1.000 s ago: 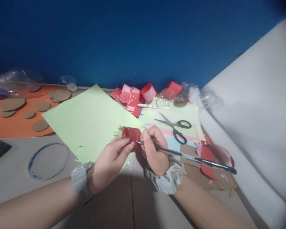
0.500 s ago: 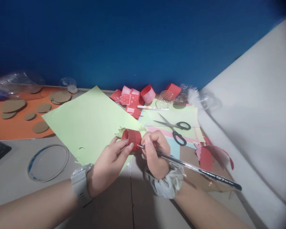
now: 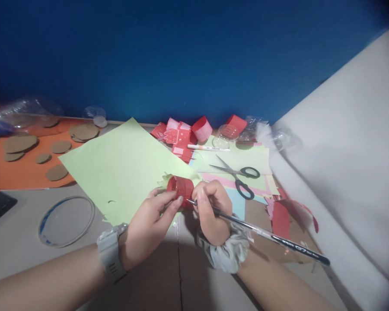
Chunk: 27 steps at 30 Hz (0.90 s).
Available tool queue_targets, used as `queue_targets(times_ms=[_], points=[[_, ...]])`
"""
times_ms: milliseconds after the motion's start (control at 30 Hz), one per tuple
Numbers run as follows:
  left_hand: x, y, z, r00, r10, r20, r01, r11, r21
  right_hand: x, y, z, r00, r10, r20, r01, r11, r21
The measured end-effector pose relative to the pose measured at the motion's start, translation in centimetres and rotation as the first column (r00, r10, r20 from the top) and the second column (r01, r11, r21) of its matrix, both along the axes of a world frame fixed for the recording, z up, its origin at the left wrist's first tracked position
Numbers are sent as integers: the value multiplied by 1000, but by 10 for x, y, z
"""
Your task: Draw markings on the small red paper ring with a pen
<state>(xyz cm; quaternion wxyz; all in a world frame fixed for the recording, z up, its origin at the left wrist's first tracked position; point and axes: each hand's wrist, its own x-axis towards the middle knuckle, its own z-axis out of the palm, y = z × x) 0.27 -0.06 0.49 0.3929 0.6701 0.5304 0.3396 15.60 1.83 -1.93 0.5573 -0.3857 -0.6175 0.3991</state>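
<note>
My left hand (image 3: 157, 211) grips a short red cylinder (image 3: 183, 189) with thumb and fingers, its near end turned toward me. A pale green piece with a jagged edge (image 3: 164, 180) sticks out at the cylinder's left side. My right hand (image 3: 212, 209) pinches a long, slim black-and-clear gel pen (image 3: 269, 233); the pen's tip points at the lower side of the red cylinder, and I cannot tell if it touches. Beneath and behind the cylinder lies a light green paper sheet (image 3: 116, 164).
Open scissors (image 3: 235, 172) lie on coloured paper to the right. Behind are a white marker (image 3: 207, 147), red paper rings (image 3: 202, 128) and clear plastic pieces. Left are cardboard discs (image 3: 20, 143) on orange paper (image 3: 26, 175) and a tape ring (image 3: 42, 224). A blue wall (image 3: 181, 56) closes the back.
Both hands stay in nearly the same place. The red cylinder has shifted very slightly right, and the pen's tip stays beside it. The whole view has moved a little.
</note>
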Motion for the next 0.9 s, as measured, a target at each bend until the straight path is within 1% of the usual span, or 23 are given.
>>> queue_targets(times_ms=[200, 333, 433, 567, 733, 833, 900], points=[[0, 0, -2, 999, 30, 44, -27, 998, -65, 0, -1, -1, 1000, -15, -8, 15, 999, -46], [-1, 1, -3, 997, 25, 79, -17, 996, -92, 0, 1, 1, 998, 4, 67, 3, 996, -93], [-1, 2, -4, 997, 26, 78, -18, 994, -111, 0, 1, 4, 996, 11, 90, -1, 994, -111], [-1, 1, -4, 997, 27, 73, -17, 992, -128, 0, 0, 6, 995, 10, 99, 1, 994, -110], [-1, 0, -2, 992, 48, 119, -26, 983, -181, 1, -1, 6, 996, 11, 91, -2, 995, -99], [-1, 0, -1, 986, 61, 157, -32, 984, -177, 2, -1, 5, 997, 16, 80, -10, 997, -77], [-1, 0, -2, 986, 65, 156, -38, 985, -170, 2, -1, 5, 997, 11, 71, -8, 999, -46]])
